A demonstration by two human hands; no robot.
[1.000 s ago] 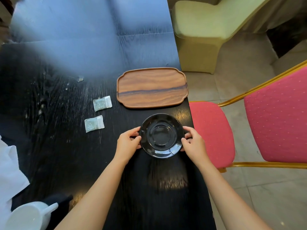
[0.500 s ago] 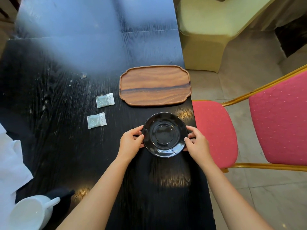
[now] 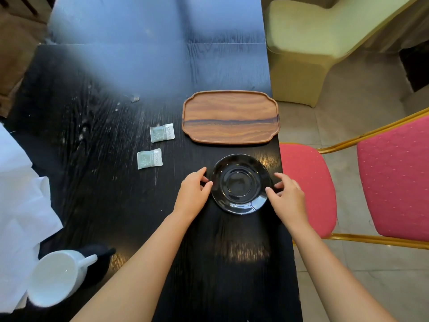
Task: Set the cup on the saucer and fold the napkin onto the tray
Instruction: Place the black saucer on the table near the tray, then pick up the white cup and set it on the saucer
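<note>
A glossy black saucer (image 3: 240, 183) lies on the black table near its right edge, just in front of the wooden tray (image 3: 231, 117). My left hand (image 3: 193, 192) pinches the saucer's left rim and my right hand (image 3: 287, 196) its right rim, thumbs and fingertips on the edge. The white cup (image 3: 58, 275) lies tipped at the near left, its handle pointing right. Beside it a crumpled white napkin (image 3: 21, 194) spreads along the table's left side and runs out of view.
Two small pale-green sachets (image 3: 162, 133) (image 3: 149, 158) lie left of the tray and saucer. A red chair with a gold frame (image 3: 308, 182) stands tight against the table's right edge. A cream chair (image 3: 299, 54) stands farther back.
The saucer stays in the same spot in front of the tray, with both hands still at its rim. Their fingers have spread a little. The view has shifted slightly.
</note>
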